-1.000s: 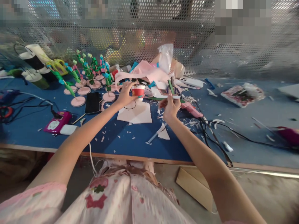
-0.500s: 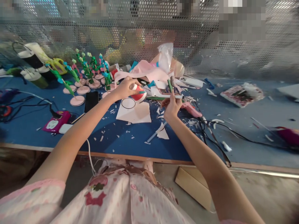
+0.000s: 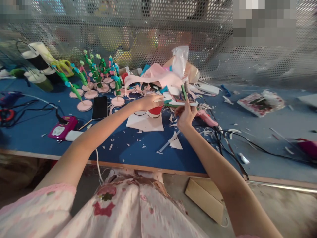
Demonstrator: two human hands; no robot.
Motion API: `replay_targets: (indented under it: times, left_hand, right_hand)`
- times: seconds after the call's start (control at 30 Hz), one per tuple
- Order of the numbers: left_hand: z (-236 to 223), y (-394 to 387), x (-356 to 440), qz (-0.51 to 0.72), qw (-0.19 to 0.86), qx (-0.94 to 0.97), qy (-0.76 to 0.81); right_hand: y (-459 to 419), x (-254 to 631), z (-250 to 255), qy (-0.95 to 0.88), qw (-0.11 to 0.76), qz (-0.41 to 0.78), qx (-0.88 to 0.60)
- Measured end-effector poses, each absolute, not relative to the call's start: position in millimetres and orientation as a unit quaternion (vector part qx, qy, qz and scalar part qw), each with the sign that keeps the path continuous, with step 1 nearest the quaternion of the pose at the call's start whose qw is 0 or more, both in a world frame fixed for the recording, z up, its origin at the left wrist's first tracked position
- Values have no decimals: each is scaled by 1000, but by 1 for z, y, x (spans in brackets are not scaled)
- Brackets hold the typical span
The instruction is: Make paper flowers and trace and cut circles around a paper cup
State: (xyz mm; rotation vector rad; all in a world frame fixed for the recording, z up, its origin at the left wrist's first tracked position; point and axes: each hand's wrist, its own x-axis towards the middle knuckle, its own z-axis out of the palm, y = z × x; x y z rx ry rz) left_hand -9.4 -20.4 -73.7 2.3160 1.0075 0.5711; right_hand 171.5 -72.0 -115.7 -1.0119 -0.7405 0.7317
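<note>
Red cup (image 3: 155,111) under our left hand (image 3: 151,100), white strip (image 3: 184,103) pinched in our right hand (image 3: 186,113).

The red cup sits on the white sheet (image 3: 145,123) on the blue table (image 3: 138,148), partly hidden, just below and touching our left hand; whether it stands upright or tilts we cannot tell. Our left fingers lie spread over its top rather than closed round it, the fingertips reaching toward the near end of the white strip. Our right fingers are pinched together on that strip, which lies nearly level, its long axis running left to right between the two hands. The cup is nearer the left hand; the right hand is just beside it to the right. A drawn circle (image 3: 140,113) shows on the sheet just left of the cup. A pink glue gun (image 3: 207,118) lies right of our right hand.
</note>
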Motion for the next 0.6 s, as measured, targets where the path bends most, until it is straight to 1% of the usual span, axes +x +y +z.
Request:
replay_targets:
  times: [0.13, 0.23, 0.6]
  left_hand:
    - [-67, -23, -16, 183, 300, 865, 357]
    - [-64, -28, -17, 197, 310, 868, 335]
    - [-67, -32, -18, 221, 326, 856, 335]
  right_hand:
    - [-72, 171, -117, -341, 743, 341, -465]
    - [-72, 171, -118, -345, 745, 333, -464]
    - [-73, 171, -119, -360, 744, 330, -456]
